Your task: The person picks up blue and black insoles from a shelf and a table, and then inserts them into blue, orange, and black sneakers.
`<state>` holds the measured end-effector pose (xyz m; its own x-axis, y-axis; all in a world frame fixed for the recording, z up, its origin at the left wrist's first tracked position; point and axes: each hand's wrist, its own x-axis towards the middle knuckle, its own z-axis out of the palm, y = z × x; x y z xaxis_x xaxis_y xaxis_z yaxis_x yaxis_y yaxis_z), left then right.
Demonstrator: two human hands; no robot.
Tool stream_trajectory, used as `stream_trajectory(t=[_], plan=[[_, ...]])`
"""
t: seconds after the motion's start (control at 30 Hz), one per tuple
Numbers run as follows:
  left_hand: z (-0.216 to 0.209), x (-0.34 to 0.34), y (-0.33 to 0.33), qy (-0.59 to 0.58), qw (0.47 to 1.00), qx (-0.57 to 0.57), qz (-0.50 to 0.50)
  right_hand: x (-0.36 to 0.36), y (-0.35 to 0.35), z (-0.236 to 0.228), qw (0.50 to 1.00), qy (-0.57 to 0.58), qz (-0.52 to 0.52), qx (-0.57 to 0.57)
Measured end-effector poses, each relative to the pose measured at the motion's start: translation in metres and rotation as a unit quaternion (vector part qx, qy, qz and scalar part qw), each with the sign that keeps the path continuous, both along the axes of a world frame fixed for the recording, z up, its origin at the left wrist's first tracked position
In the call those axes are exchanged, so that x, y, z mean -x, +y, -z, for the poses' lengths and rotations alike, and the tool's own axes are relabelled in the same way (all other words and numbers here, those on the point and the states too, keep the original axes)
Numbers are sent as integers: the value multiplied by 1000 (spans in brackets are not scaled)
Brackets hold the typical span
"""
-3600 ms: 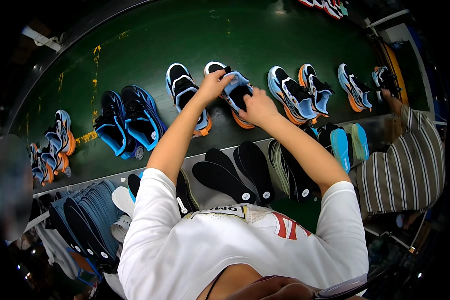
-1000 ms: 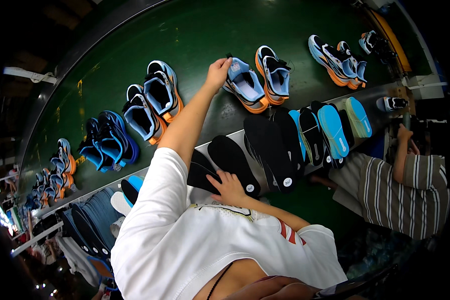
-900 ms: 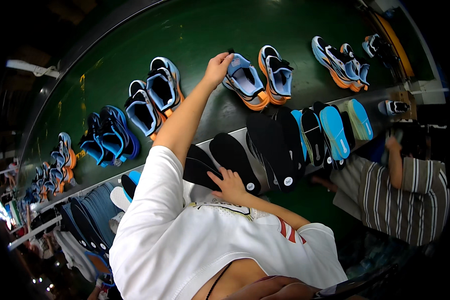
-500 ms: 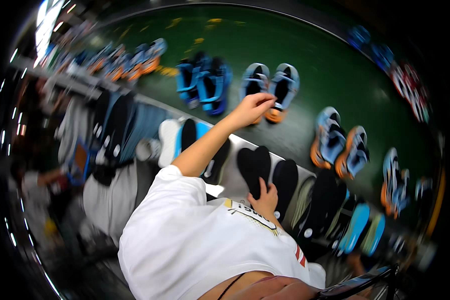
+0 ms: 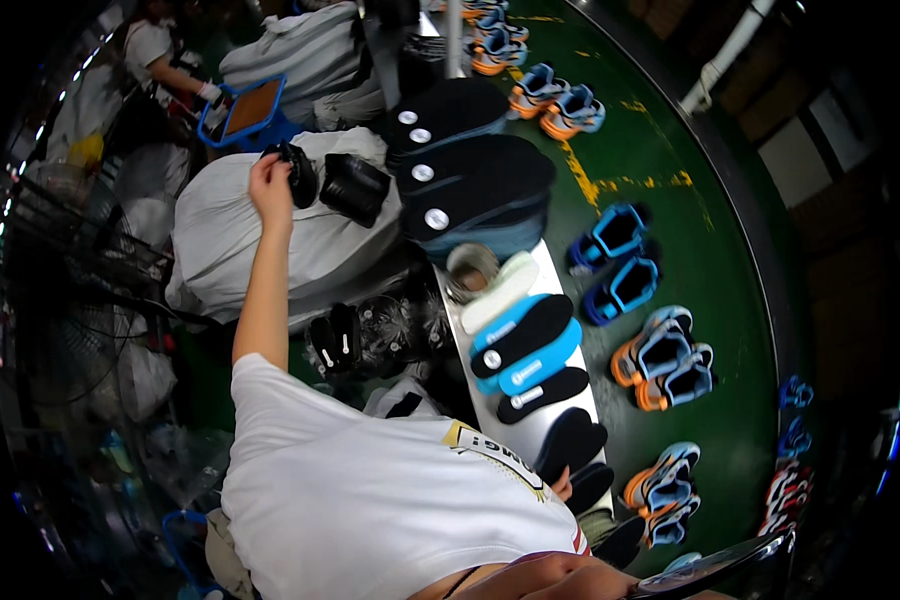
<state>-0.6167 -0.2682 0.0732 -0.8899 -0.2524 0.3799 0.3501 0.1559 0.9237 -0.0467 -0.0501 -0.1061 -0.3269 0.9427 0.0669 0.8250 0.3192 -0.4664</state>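
Head view is showing the left hand [image 5: 272, 185] at the upper left, where it is resting against a black bundle [image 5: 300, 175] on a white sack [image 5: 232, 235]. Its fingers are bending inward and touching the edge of this bundle; whether they are really gripping it, I cannot tell. Just to the right, a second bundle [image 5: 355, 190] is lying on the same sack. Of the right hand [image 5: 562, 485], only some fingers are showing, at the edge of black insoles [image 5: 567, 440] on the pale surface [image 5: 484, 405]; the rest is hiding, so I cannot tell how open it is. Farther up, blue insoles [image 5: 557, 358] and a white insole [image 5: 505, 288] are lying, and near them a pile [image 5: 480, 175] of insoles is resting. Beside the pale surface, shoes [image 5: 610, 245] are standing in pairs on the green surface [image 5: 720, 270]. Beyond the sack, a co-worker [image 5: 150, 45] is appearing beside a blue-rimmed tray [image 5: 253, 107].
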Motion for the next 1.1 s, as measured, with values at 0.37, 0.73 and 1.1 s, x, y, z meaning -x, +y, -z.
stream_trajectory(t=[0.37,0.73,1.1], plan=[[108,197,72,-67,975,73,201,86,-15,-25,976,-219,-16,-2],[144,226,131,-110,869,311,368,144,-20,-32,944,-309,35,108],[133,233,149,-104,877,298,361,159,-17,-39,936,-314,41,151]])
